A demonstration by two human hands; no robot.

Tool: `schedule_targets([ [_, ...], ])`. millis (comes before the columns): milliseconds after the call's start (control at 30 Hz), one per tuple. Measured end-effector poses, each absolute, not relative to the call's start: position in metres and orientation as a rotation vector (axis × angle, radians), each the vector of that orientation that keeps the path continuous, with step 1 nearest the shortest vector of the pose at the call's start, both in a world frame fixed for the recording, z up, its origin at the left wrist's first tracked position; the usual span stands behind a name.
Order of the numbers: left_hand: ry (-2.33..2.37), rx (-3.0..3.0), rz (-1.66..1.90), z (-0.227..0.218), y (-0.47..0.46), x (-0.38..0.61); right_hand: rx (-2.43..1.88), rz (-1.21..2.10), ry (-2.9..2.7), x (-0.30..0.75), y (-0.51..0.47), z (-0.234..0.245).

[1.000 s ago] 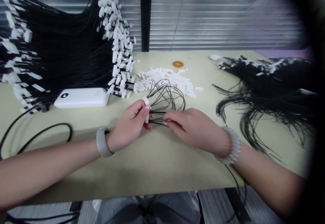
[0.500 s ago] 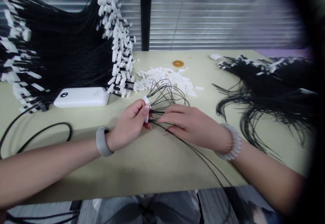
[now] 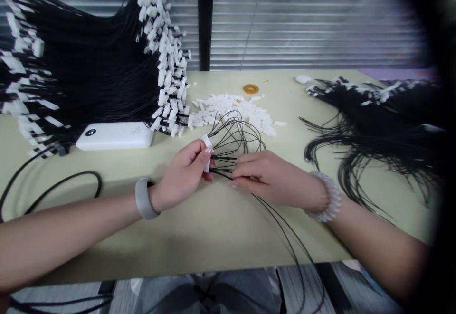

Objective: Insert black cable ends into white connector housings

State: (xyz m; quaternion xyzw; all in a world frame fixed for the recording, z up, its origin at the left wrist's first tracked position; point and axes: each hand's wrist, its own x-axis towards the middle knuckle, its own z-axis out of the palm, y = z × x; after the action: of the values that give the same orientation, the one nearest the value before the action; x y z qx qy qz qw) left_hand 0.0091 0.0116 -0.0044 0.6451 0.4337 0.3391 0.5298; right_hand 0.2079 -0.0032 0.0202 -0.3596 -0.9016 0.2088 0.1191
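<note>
Between the thumb and fingers of my left hand [image 3: 187, 164] is a white plastic connector [image 3: 207, 141], held at a tilt. Several thin black wires [image 3: 223, 158] run out of its right side. Some of them loop up and over towards the back. My right hand [image 3: 265, 176] is closed on black wires just right of the connector, thumb and fingertips pinched together. Two wires trail from under that hand over the front edge of the table. The wire ends inside my right hand are hidden.
Loose white connectors [image 3: 245, 114] lie heaped behind my hands, near an orange ring [image 3: 251, 89]. A large stack of black wires with white connectors [image 3: 96, 67] rises at the left, behind a white power bank [image 3: 114, 136]. More black wires [image 3: 377, 128] lie at the right.
My right hand's fingers have closed around the wires, and the hand has shifted slightly right. The trailing wires now emerge from under it. My left hand has barely moved.
</note>
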Motion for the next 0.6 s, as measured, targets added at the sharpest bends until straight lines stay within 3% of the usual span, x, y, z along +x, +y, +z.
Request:
schedule_targets([
  [400,0.995,1.574,0.787,-0.003,0.011,0.009,-1.311,0.306,-2.684,0.213,-0.003,0.022],
  [600,1.025,1.589,0.790,-0.002,0.011,0.008,-1.509,-0.035,-2.470,0.241,0.003,0.037],
])
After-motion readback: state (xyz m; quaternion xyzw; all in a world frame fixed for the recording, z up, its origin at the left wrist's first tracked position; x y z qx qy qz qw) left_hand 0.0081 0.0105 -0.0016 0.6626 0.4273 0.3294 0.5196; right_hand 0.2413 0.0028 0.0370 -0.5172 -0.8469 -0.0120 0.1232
